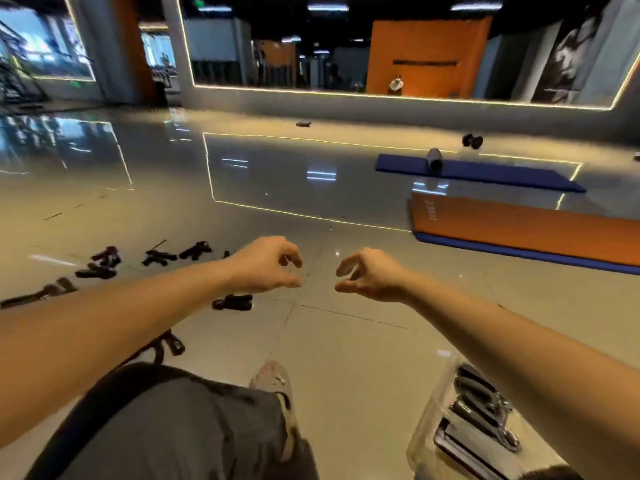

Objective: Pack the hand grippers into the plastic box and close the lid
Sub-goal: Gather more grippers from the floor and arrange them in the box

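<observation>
While some hand grippers (pixel 485 410) already lie in the plastic box (pixel 420 441) at the lower right, many more are spread on the floor (pixel 346 341) to the left, so the packing step looks about half done. The left hand (pixel 266 266) and the right hand (pixel 370 277) float out in front, near each other but apart. Each grip is loose, with fingers softly bent, and holds nothing. The nearest gripper (pixel 232 302) lies flat just under the left hand, with its long side running left to right across the view; I cannot tell which end has the spring. The ones in the box lie side by side, slanting from upper left to lower right. Next, I think the left hand should go down, take that nearest gripper by its handles, carry it over to the box and lay it the same way as the others. No lid shows.
</observation>
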Motion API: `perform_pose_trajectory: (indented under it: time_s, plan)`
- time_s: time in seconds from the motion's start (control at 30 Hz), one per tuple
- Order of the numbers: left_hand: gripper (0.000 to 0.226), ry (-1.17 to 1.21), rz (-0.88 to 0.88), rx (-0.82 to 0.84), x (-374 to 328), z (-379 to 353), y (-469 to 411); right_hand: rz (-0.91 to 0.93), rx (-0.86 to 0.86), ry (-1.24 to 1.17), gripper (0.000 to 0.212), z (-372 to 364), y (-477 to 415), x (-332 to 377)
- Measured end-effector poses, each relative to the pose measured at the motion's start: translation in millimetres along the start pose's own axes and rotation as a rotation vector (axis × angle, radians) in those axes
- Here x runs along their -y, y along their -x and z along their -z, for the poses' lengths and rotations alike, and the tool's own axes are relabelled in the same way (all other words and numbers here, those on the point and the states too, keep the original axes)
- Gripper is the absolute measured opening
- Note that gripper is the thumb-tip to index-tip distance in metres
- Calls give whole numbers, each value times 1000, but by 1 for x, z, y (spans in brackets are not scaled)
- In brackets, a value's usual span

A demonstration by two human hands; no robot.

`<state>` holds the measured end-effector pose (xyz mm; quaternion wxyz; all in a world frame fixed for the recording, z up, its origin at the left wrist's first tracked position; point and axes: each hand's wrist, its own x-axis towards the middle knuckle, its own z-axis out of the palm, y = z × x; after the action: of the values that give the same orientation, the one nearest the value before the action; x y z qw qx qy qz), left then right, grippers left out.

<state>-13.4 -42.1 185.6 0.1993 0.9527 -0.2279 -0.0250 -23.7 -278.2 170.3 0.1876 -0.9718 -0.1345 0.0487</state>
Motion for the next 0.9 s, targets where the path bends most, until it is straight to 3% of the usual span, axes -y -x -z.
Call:
perform_pose_trajectory:
  time_s: [0.17,0.4,0.7,0.9]
  plan:
    - [29,90,118,-51,49,42,100,151,45,25,36,-43,-5,98]
    - [31,-27,350,-53,135,65,193,299,124,-59,34,-114,-26,183]
    - [31,48,644,59,277,-5,263,250,274,16,35,-261,-85,200]
    - [50,147,791,78,386,-76,276,177,373,139,48,-374,-118,189]
